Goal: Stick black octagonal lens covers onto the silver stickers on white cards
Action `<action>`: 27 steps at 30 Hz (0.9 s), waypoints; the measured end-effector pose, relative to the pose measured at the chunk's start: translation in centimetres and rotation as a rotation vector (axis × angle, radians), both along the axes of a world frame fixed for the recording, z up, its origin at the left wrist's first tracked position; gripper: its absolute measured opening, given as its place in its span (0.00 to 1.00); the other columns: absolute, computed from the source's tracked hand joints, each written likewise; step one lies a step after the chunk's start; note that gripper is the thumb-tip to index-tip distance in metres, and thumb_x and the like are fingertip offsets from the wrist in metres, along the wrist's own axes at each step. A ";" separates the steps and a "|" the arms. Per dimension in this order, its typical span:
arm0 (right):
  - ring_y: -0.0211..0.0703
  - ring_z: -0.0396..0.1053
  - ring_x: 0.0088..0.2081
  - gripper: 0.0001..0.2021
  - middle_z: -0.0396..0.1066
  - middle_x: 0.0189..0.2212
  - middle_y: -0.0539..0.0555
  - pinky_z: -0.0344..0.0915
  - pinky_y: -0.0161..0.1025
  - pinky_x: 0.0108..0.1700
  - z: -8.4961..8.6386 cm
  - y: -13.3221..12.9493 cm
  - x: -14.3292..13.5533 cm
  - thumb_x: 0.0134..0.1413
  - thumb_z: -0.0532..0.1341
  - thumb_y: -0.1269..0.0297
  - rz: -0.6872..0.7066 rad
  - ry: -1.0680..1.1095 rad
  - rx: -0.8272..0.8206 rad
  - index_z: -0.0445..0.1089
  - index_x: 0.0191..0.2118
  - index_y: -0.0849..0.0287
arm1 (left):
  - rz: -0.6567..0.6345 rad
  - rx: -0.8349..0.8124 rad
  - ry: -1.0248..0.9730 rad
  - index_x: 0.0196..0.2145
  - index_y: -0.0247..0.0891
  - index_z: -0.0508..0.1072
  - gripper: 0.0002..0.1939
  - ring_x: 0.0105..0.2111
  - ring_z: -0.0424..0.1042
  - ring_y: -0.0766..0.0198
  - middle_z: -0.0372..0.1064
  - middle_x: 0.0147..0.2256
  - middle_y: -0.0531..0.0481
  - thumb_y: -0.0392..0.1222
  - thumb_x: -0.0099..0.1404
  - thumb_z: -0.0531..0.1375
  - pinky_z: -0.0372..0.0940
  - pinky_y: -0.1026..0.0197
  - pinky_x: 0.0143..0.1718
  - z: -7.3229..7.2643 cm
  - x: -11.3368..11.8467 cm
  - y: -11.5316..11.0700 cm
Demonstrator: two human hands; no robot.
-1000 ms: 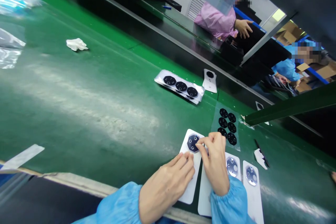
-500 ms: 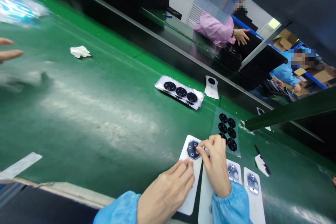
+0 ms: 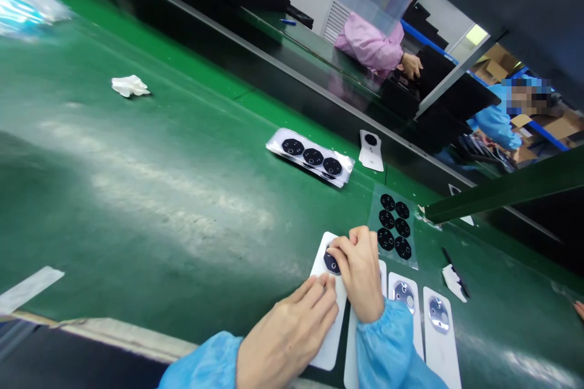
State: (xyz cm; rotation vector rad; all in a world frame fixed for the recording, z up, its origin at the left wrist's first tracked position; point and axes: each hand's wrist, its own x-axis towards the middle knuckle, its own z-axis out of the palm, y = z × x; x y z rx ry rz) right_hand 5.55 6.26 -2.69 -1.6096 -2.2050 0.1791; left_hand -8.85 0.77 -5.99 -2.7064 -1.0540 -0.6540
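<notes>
Rests left hand (image 3: pixel 292 328), close-fingered, on white panel (image 3: pixel 331 343); pinches with right hand (image 3: pixel 358 276) over dark disc (image 3: pixel 330 262), cannot tell what; partly blocks neighbouring panels (image 3: pixel 413 281) with sleeve (image 3: pixel 383 340), near black-disc sheet (image 3: pixel 395 230).

Your head-worn camera looks forward and steeply down from above the near side of the green bench (image 3: pixel 150 255), close enough that your left hand (image 3: pixel 292 328) and right hand (image 3: pixel 358 273) loom large in the lower middle, with your blue sleeves (image 3: pixel 201 364) running in from the bottom edge. Your view is rolled, so the pale rail (image 3: pixel 255 53) slants down from upper left toward the right, and beyond it you look across to the far side, where a co-worker's pink sleeve (image 3: pixel 369 45) shows small and distant.
</notes>
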 end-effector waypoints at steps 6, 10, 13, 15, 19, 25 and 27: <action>0.45 0.53 0.35 0.10 0.53 0.32 0.53 0.58 0.42 0.36 -0.3 -0.4 0.0 0.58 0.54 0.76 -0.002 -0.077 0.061 0.69 0.31 0.58 | -0.009 -0.012 -0.019 0.43 0.29 0.67 0.15 0.45 0.69 0.59 0.69 0.45 0.42 0.27 0.65 0.44 0.58 0.57 0.52 0.0 -0.1 0.1; 0.44 0.54 0.34 0.10 0.55 0.31 0.52 0.57 0.42 0.36 0.0 -1.0 0.5 0.57 0.55 0.77 0.075 -0.064 0.027 0.69 0.30 0.58 | -0.011 -0.022 -0.019 0.41 0.30 0.68 0.14 0.45 0.69 0.59 0.70 0.44 0.42 0.28 0.65 0.44 0.59 0.57 0.51 0.0 0.0 0.1; 0.44 0.56 0.36 0.09 0.55 0.31 0.51 0.59 0.42 0.38 0.9 -0.9 1.0 0.58 0.56 0.74 0.071 0.044 -0.028 0.69 0.30 0.56 | 0.003 -0.037 -0.019 0.43 0.30 0.67 0.15 0.44 0.69 0.59 0.69 0.45 0.42 0.28 0.66 0.43 0.59 0.57 0.51 -0.1 0.0 0.0; 0.45 0.56 0.37 0.08 0.55 0.31 0.52 0.59 0.42 0.39 1.2 -0.7 0.9 0.58 0.56 0.73 0.033 0.068 -0.013 0.69 0.31 0.56 | 0.003 -0.037 -0.017 0.44 0.29 0.67 0.17 0.44 0.69 0.59 0.69 0.45 0.42 0.27 0.66 0.42 0.59 0.57 0.51 -0.1 0.0 0.0; 0.45 0.56 0.36 0.10 0.56 0.31 0.52 0.60 0.42 0.38 0.8 -0.2 0.3 0.59 0.54 0.73 -0.003 0.041 -0.011 0.68 0.30 0.57 | -0.008 -0.019 -0.027 0.42 0.29 0.68 0.18 0.45 0.69 0.59 0.69 0.45 0.41 0.25 0.65 0.40 0.59 0.56 0.51 0.1 0.0 0.0; 0.45 0.56 0.37 0.08 0.55 0.32 0.52 0.59 0.43 0.39 0.5 0.0 0.1 0.58 0.56 0.72 -0.054 0.046 0.009 0.68 0.30 0.56 | -0.005 -0.035 -0.013 0.44 0.29 0.67 0.16 0.45 0.69 0.58 0.69 0.45 0.42 0.27 0.65 0.43 0.60 0.57 0.51 -0.1 0.0 0.0; 0.45 0.56 0.36 0.09 0.55 0.31 0.52 0.59 0.42 0.38 0.5 0.0 0.1 0.59 0.55 0.73 -0.043 0.022 0.010 0.69 0.30 0.57 | -0.015 -0.037 -0.008 0.43 0.29 0.68 0.16 0.45 0.69 0.57 0.69 0.45 0.42 0.27 0.65 0.43 0.60 0.57 0.51 -0.2 0.0 0.0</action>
